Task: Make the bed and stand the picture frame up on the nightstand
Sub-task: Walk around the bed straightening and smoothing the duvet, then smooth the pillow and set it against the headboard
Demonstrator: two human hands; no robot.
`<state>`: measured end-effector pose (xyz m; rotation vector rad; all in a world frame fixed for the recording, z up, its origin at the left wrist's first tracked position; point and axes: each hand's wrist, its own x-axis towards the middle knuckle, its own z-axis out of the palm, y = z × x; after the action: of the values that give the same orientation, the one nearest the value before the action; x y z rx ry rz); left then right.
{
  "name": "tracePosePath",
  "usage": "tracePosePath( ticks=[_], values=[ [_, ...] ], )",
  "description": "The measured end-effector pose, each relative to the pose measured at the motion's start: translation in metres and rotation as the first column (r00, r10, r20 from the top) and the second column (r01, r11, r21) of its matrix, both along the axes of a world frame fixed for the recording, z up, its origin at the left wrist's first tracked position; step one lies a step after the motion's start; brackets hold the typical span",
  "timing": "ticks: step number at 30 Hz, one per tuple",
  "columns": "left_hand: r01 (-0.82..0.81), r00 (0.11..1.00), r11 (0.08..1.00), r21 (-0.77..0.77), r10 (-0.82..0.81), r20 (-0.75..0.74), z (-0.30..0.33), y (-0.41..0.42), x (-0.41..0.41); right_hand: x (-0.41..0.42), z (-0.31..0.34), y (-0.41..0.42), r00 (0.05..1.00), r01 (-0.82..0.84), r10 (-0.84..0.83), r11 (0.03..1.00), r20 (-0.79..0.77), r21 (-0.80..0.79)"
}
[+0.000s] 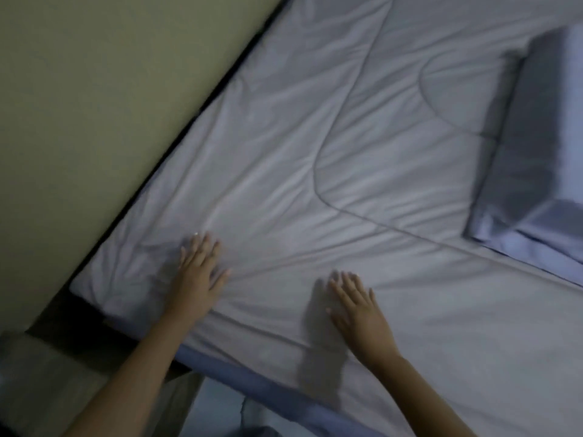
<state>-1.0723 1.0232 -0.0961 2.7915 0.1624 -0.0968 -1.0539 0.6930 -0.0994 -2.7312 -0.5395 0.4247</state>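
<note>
Bedding on the bed is a pale grey quilted comforter (315, 152) spread flat over the mattress, its surface creased with wrinkles that fan out from the corner nearest the olive wall (94, 89), and a pillow (536, 137) in a blue-grey case lies on it at the right edge of the view. Both hands rest palm-down on the comforter with fingers straight and spread, gripping nothing: the left hand (198, 272) near the corner by the wall, the right hand (356, 307) a little apart from it toward the bed's near edge, where a blue sheet border (252, 376) shows.
</note>
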Motion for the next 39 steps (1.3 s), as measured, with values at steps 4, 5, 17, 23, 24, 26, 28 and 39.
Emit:
tracePosePath(
  ticks=[4, 5, 17, 23, 24, 26, 28, 39],
  values=[
    [0.201, 0.978, 0.976, -0.082, -0.196, 0.065, -0.003, -0.148, 0.01, -0.029, 0.018, -0.147, 0.978, 0.209, -0.208, 0.977, 0.029, -0.039],
    [0.251, 0.967, 0.962, -0.104, -0.244, 0.078, -0.005, -0.189, 0.009, -0.039, 0.02, -0.184, 0.967, 0.256, -0.255, 0.965, 0.018, -0.064],
    [0.659, 0.749, 0.742, 0.122, -0.632, -0.202, -0.04, -0.492, -0.059, -0.145, -0.02, -0.47, 0.909, 0.383, -0.414, 0.879, -0.053, -0.284],
    [0.648, 0.749, 0.744, 0.163, -0.582, -0.318, -0.036, -0.501, -0.056, -0.131, -0.026, -0.465, 0.875, 0.477, -0.483, 0.873, -0.046, -0.099],
    [0.642, 0.752, 0.752, 0.146, -0.581, -0.312, -0.033, -0.5, -0.059, -0.136, -0.026, -0.465, 0.868, 0.492, -0.496, 0.868, -0.041, -0.07],
    [0.619, 0.767, 0.777, 0.115, -0.568, -0.299, -0.027, -0.499, -0.071, -0.154, -0.028, -0.466, 0.86, 0.509, -0.51, 0.86, 0.004, -0.035],
    [0.609, 0.765, 0.786, 0.107, -0.547, -0.34, -0.026, -0.5, -0.082, -0.163, -0.029, -0.464, 0.862, 0.507, -0.507, 0.86, 0.016, -0.054],
    [0.578, 0.806, 0.803, 0.145, -0.534, -0.255, -0.023, -0.489, -0.096, -0.165, -0.017, -0.439, 0.824, 0.522, -0.563, 0.797, -0.063, -0.304]
  ],
)
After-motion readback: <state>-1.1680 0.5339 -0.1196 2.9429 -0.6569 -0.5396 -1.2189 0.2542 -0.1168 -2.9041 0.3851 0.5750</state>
